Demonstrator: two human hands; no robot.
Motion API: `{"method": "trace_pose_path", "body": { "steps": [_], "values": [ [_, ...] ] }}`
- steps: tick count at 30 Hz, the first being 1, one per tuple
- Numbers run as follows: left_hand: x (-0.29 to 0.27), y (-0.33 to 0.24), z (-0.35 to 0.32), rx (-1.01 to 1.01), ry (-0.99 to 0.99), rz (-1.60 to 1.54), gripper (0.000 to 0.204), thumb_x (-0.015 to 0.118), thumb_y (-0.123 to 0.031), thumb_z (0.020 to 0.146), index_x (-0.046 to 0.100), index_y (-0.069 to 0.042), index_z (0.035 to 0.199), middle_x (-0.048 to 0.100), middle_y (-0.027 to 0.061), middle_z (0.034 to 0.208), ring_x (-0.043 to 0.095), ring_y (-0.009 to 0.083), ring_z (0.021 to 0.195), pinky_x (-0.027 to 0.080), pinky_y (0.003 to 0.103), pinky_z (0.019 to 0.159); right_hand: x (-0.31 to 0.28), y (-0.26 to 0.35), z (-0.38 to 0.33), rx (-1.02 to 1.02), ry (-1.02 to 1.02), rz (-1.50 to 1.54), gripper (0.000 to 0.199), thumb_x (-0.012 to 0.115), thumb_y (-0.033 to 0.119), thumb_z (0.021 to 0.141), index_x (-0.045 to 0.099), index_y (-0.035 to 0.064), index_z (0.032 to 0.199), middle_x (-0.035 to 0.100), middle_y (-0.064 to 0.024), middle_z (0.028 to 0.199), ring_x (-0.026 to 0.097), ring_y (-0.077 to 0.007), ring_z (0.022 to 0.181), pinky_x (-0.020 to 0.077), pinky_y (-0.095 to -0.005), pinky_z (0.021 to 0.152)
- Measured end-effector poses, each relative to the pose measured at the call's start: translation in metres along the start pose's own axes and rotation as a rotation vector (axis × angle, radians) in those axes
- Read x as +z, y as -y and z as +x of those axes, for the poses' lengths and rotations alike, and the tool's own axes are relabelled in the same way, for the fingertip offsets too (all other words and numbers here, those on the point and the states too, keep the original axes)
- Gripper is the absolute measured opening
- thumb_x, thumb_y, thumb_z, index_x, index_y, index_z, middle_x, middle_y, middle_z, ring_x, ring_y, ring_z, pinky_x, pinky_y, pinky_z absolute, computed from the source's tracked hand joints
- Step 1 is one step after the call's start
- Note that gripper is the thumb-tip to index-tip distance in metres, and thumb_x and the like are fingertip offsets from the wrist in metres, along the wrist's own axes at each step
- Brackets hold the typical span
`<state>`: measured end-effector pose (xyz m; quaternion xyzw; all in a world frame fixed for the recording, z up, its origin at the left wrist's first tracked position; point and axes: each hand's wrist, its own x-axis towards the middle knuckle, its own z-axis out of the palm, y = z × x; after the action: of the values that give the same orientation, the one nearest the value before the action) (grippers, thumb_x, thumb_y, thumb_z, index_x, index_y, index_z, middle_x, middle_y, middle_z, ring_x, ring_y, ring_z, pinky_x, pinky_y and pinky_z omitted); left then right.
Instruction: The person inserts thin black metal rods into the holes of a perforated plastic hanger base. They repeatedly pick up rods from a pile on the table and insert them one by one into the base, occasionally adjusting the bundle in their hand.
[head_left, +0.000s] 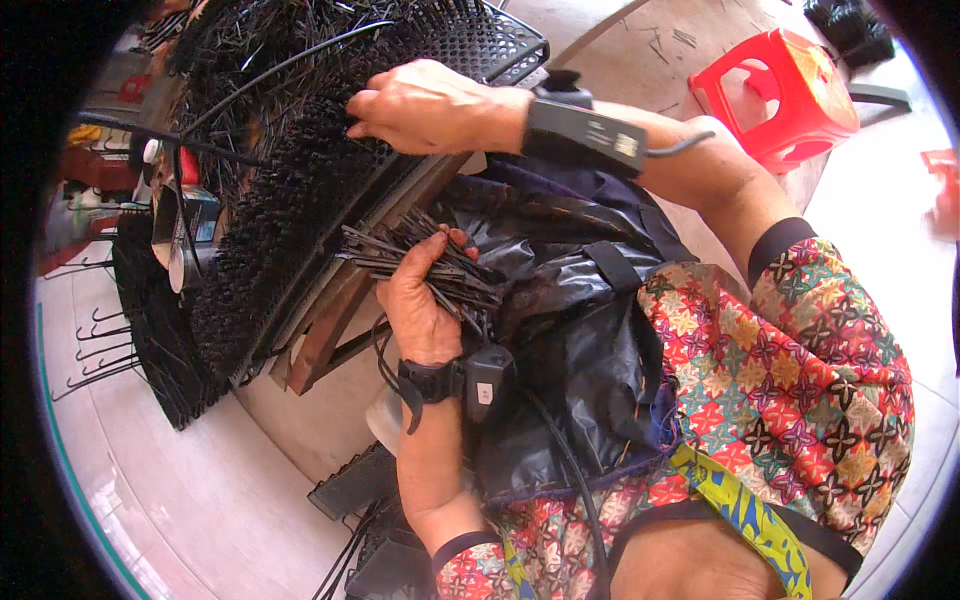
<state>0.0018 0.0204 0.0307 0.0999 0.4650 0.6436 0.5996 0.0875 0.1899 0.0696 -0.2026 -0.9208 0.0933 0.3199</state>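
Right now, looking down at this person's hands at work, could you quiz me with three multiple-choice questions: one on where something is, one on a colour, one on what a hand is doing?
1. Where is the plastic stool?
A. upper right, on the floor
B. lower left
C. on the person's lap

2. What colour is that stool?
A. blue
B. red
C. white

3. What is the left hand doing?
A. lying open and empty
B. gripping a bundle of thin dark pins
C. holding a cup

Answers:
1 A: it stands on the floor at the picture's upper right, beyond the right forearm.
2 B: its seat and legs are plainly red.
3 B: the fingers close round the bundle, while the right hand reaches to the black perforated board full of pins.
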Motion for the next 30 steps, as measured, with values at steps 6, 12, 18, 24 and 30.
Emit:
{"method": "trace_pose_path", "body": {
  "steps": [6, 12, 18, 24, 30],
  "values": [
    [0.005, -0.001, 0.004, 0.023, 0.071, -0.006, 0.017, 0.060, -0.001, 0.073, 0.059, 0.006, 0.088, 0.062, 0.0140, 0.075, 0.061, 0.0226, 0.062, 0.052, 0.030, 0.058, -0.008, 0.037, -0.050, 0.376, 0.257, 0.739, 0.020, 0.066, 0.010, 0.064, 0.063, -0.0038, 0.078, 0.063, -0.0172, 0.068, 0.062, -0.0248, 0.063, 0.0485, -0.0346, 0.057],
    [0.002, 0.005, 0.009, 0.016, 0.022, 0.023, 0.017, 0.060, 0.000, 0.073, 0.058, 0.006, 0.089, 0.062, 0.0135, 0.074, 0.061, 0.0226, 0.062, 0.052, 0.031, 0.058, -0.017, 0.028, -0.052, 0.526, 0.071, 0.754, 0.020, 0.068, 0.011, 0.065, 0.064, -0.0031, 0.080, 0.064, -0.0136, 0.068, 0.061, -0.0186, 0.063, 0.0491, -0.0309, 0.058],
    [-0.005, 0.003, 0.004, -0.019, 0.030, 0.146, 0.015, 0.059, -0.006, 0.076, 0.061, 0.004, 0.087, 0.063, 0.0110, 0.081, 0.061, 0.0205, 0.074, 0.050, 0.031, 0.069, -0.021, -0.014, -0.020, 0.235, -0.490, 0.404, 0.014, 0.067, 0.013, 0.079, 0.063, 0.0039, 0.088, 0.061, -0.0033, 0.065, 0.058, -0.0094, 0.056, 0.0458, -0.0225, 0.051],
    [-0.003, 0.001, 0.001, 0.006, 0.044, 0.152, 0.015, 0.059, -0.007, 0.077, 0.061, 0.004, 0.087, 0.063, 0.0108, 0.080, 0.060, 0.0201, 0.072, 0.050, 0.031, 0.068, 0.002, -0.027, 0.011, -0.062, -0.690, 0.180, 0.016, 0.070, 0.014, 0.074, 0.063, 0.0042, 0.084, 0.062, -0.0112, 0.069, 0.062, -0.0225, 0.060, 0.0496, -0.0287, 0.055],
    [-0.005, 0.000, 0.003, 0.022, 0.041, 0.105, 0.014, 0.060, -0.005, 0.075, 0.061, 0.005, 0.085, 0.062, 0.0115, 0.077, 0.060, 0.0211, 0.068, 0.050, 0.031, 0.065, 0.007, -0.019, 0.009, -0.155, -0.529, 0.138, 0.015, 0.068, 0.011, 0.076, 0.063, 0.0043, 0.088, 0.063, -0.0101, 0.076, 0.063, -0.0240, 0.066, 0.0507, -0.0277, 0.058]
  ]
}}
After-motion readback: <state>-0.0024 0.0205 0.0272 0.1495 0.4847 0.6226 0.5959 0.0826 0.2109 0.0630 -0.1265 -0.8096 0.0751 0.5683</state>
